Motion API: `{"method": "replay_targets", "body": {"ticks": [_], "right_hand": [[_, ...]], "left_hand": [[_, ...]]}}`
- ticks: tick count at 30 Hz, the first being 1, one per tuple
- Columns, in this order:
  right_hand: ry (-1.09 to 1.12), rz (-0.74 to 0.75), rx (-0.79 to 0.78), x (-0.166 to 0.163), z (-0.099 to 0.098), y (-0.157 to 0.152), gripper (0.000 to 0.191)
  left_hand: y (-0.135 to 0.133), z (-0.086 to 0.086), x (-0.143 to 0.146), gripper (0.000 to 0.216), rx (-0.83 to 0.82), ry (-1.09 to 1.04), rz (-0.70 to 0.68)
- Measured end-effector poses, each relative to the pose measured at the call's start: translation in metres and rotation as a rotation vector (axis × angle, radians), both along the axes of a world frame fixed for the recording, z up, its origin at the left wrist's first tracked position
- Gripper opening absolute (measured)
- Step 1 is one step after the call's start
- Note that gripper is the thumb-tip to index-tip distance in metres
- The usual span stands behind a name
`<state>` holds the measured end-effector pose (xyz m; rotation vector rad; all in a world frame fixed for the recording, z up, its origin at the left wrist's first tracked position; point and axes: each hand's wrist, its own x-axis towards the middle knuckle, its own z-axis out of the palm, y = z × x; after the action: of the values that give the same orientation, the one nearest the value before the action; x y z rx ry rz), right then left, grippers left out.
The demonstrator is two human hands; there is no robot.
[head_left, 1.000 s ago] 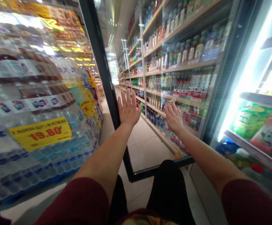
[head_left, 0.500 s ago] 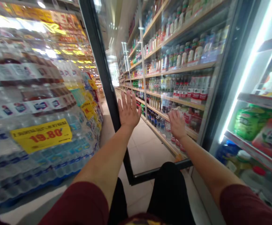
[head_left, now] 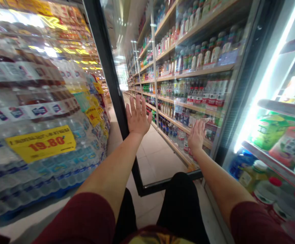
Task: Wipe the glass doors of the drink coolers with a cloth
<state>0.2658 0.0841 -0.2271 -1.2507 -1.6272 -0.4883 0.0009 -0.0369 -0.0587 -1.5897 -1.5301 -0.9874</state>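
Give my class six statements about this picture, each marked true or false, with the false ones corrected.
1. The left hand and right hand are at the glass door. True.
2. The door is shut. False: it stands open.
3. Bottles stand on shelves seen through the door. True.
4. The left hand is a fist. False: it is spread open.
5. The 19.80 sign is yellow. True.
6. The sign is right of the door. False: it is left.

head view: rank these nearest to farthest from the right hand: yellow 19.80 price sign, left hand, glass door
From the right hand:
1. Glass door: nearest, right in front of the palm.
2. Left hand: to the left, spread at the door's left edge.
3. Yellow price sign: farthest, on the bottle stack at far left.
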Motion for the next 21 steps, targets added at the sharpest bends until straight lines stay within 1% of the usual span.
{"method": "replay_targets", "body": {"ticks": [1, 2, 5, 7, 8, 9, 11, 13, 14, 15, 17, 19, 20, 21], "right_hand": [[0.034, 0.000, -0.011, -0.006, -0.001, -0.003, 0.069], [0.007, 0.042, -0.014, -0.013, -0.004, -0.007, 0.069], [-0.240, 0.259, 0.009, -0.030, -0.015, -0.023, 0.061], [-0.315, 0.326, 0.022, -0.028, -0.018, -0.025, 0.056], [-0.288, 0.310, 0.026, -0.023, -0.016, -0.022, 0.055], [-0.216, 0.260, 0.031, -0.017, -0.013, -0.017, 0.056], [0.000, 0.106, 0.039, -0.010, -0.005, -0.005, 0.061], [0.176, -0.019, 0.046, -0.014, 0.000, 0.000, 0.066], [0.180, -0.025, 0.050, -0.020, -0.001, -0.001, 0.066], [0.110, 0.021, 0.055, -0.028, -0.002, -0.005, 0.066], [-0.112, 0.175, 0.073, -0.042, -0.009, -0.015, 0.061], [-0.307, 0.313, 0.092, -0.046, -0.014, -0.022, 0.058], [-0.349, 0.344, 0.098, -0.042, -0.014, -0.022, 0.057], [-0.351, 0.344, 0.099, -0.037, -0.013, -0.020, 0.056]], "left_hand": [[0.001, 0.000, 0.000, 0.077, 0.002, -0.003, -0.004], [0.001, -0.001, -0.001, 0.077, 0.007, -0.006, -0.009], [0.001, -0.001, -0.002, 0.076, 0.026, -0.005, -0.028], [0.001, -0.001, -0.002, 0.075, 0.035, 0.001, -0.032], [0.001, -0.001, -0.002, 0.075, 0.035, 0.003, -0.029], [0.001, -0.001, -0.002, 0.075, 0.031, 0.004, -0.024], [0.002, -0.001, -0.002, 0.075, 0.014, 0.003, -0.013], [0.004, -0.001, -0.002, 0.076, 0.001, 0.002, -0.010], [0.005, -0.001, -0.002, 0.077, 0.001, 0.001, -0.009], [0.005, -0.001, -0.003, 0.078, 0.006, 0.002, -0.007], [0.007, -0.002, -0.004, 0.078, 0.021, 0.014, 0.001], [0.007, -0.002, -0.005, 0.078, 0.038, 0.028, 0.001], [0.007, -0.002, -0.005, 0.077, 0.045, 0.030, -0.003], [0.007, -0.002, -0.005, 0.076, 0.049, 0.028, -0.007]]}}
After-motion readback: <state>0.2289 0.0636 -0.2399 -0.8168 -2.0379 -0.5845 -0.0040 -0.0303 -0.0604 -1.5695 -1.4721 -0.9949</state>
